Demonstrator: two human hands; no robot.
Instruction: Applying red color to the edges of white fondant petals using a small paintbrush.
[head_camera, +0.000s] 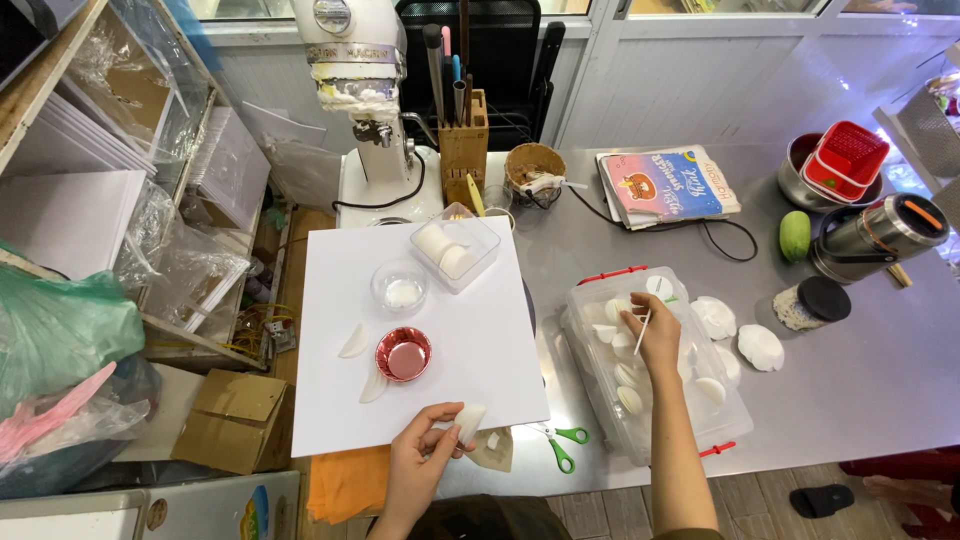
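Left hand (425, 455) low at the near edge of the white board (420, 330), fingers curled and nearly closed, pinching a white petal (470, 420) between thumb and fingertips. Best kept a light pinch by the petal's edge, judging by how thin it looks, so as not to dent or crack it. On the board: two more petals (362, 360) left of a pink foil cup (403, 354), a small clear dish (400, 287) and a clear box (455, 252) farther back. Green scissors (560, 445) just off the board's near right corner. Right hand (655, 335) over the clear tub (650, 365) of white pieces, loosely closed, gripping a thin white stick (642, 332) while reaching among them. Worth lifting one piece at a time, without pressing on its neighbours.
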